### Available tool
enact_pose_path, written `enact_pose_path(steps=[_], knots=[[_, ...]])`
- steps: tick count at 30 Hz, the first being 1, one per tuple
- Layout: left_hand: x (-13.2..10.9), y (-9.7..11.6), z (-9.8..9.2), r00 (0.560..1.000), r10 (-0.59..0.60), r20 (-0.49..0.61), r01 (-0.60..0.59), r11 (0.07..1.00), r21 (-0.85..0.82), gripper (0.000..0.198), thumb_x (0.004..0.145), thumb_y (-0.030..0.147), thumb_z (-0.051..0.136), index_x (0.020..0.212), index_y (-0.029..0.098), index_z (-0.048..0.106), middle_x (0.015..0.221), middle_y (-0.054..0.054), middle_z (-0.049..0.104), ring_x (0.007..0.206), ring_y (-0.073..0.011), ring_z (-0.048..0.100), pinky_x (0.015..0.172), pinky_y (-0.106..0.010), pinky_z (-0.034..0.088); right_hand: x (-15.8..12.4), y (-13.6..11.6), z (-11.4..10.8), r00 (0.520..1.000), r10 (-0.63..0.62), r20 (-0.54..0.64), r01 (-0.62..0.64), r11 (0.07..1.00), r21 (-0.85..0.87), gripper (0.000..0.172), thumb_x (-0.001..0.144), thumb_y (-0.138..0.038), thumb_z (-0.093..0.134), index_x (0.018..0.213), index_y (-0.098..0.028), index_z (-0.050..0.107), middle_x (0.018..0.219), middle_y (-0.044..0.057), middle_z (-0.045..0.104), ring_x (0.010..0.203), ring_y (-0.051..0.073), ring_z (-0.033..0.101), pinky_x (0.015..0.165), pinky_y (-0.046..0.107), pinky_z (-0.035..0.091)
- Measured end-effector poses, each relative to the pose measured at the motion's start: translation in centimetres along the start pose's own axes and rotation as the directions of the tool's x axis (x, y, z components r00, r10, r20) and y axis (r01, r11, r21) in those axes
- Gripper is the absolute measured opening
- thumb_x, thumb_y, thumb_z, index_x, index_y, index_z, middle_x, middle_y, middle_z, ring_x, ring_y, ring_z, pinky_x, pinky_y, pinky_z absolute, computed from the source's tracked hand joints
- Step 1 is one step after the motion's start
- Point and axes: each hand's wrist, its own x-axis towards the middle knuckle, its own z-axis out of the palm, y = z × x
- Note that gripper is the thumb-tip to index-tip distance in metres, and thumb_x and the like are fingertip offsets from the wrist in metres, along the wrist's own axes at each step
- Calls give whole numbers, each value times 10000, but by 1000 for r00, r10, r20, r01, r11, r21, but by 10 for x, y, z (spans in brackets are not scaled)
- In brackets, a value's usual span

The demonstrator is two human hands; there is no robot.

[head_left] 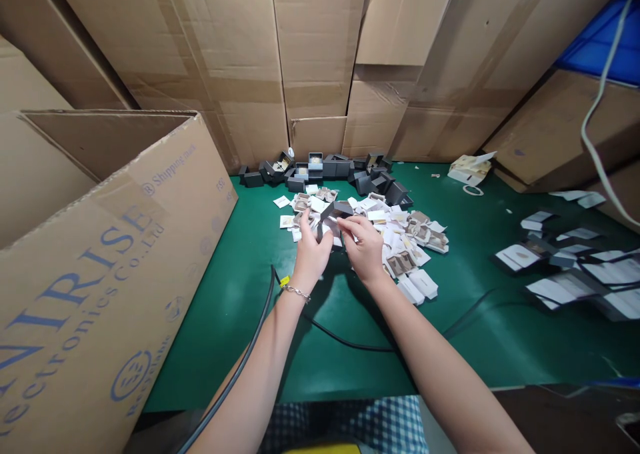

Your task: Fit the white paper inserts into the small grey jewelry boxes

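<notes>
We see both hands together near the middle of the frame, above a green table (225, 367). Our left hand (313, 254), with a chain bracelet (297, 293) at its wrist, holds a small dark box (343, 209) between thumb and fingers; the box is located just above the centre of the frame. Our right hand (367, 244) has its fingers drawn narrow at the right side of this box, but we cannot tell whether they grip it. Around and behind the hands we see a loose pile of white pieces (400, 241), and beyond it a row of dark boxes (336, 167). At the left of the frame stands a large printed carton (165, 241). A black cable (255, 341) passes the left forearm, and at the right edge lie more white and dark pieces (565, 287).
</notes>
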Motion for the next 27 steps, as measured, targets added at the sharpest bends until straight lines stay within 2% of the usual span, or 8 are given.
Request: enact_pose_path(steps=[4,7,10,16,22,27], knots=[[6,2,1,987,-150,56,151,989,-9,355,770,251,591,1116,187,544,668,22,552,482,-84,496,477,-204,424,0,3,0,999,12,-38,-11,1000,10,220,889,-299,492,939,-243,699,914,63,674,851,194,626,792,362,532],[8,2,1,969,-209,129,217,975,-53,200,775,273,571,949,175,557,645,25,544,449,-72,485,433,-191,397,-1,8,1,997,-18,-72,16,999,-37,208,887,-317,513,897,-240,706,948,74,645,899,203,607,821,376,520],[6,2,1,953,-239,187,264,957,-121,136,778,291,568,833,176,524,618,27,540,438,-62,481,426,-178,385,0,14,1,995,-52,-90,39,989,-139,216,888,-294,508,904,-241,717,1027,89,602,982,220,575,856,401,495],[2,3,2,923,-281,264,340,915,-216,153,783,305,569,818,174,499,578,31,536,420,-58,474,430,-177,390,3,23,-4,994,-109,-21,100,960,-260,261,892,-241,477,1004,-259,711,1078,96,587,1008,230,554,878,427,467],[4,3,1,921,-289,261,352,904,-241,153,784,307,565,797,172,494,557,33,529,411,-58,467,429,-180,387,5,29,-5,981,-154,115,184,927,-326,338,892,-188,437,1112,-269,680,1156,112,610,1061,250,544,926,452,453],[6,-1,0,928,-270,257,334,909,-249,177,768,317,585,823,178,492,582,26,555,424,-62,484,437,-181,398,3,28,-3,972,-130,197,195,913,-358,440,841,-83,402,1151,-261,659,1249,110,588,1126,258,518,972,469,439]])
